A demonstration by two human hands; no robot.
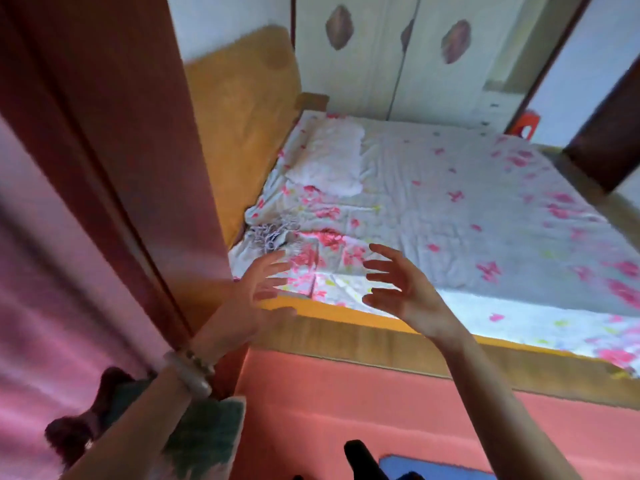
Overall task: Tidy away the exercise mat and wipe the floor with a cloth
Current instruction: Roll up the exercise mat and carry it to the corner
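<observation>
Both of my hands are raised in front of me over the near edge of a bed. My left hand (258, 289) has its fingers spread and holds nothing. My right hand (401, 289) is likewise empty, palm turned toward the left hand, fingers apart. A blue exercise mat (433, 469) shows as a small patch on the reddish floor (346, 410) at the bottom edge, partly hidden by a dark shape. No cloth for wiping is in view.
A bed (346, 330) with a wooden frame and floral sheet fills the middle, a white pillow (329, 154) near its headboard. A reddish door edge (138, 168) stands at left. White wardrobe doors (398, 57) rise behind the bed.
</observation>
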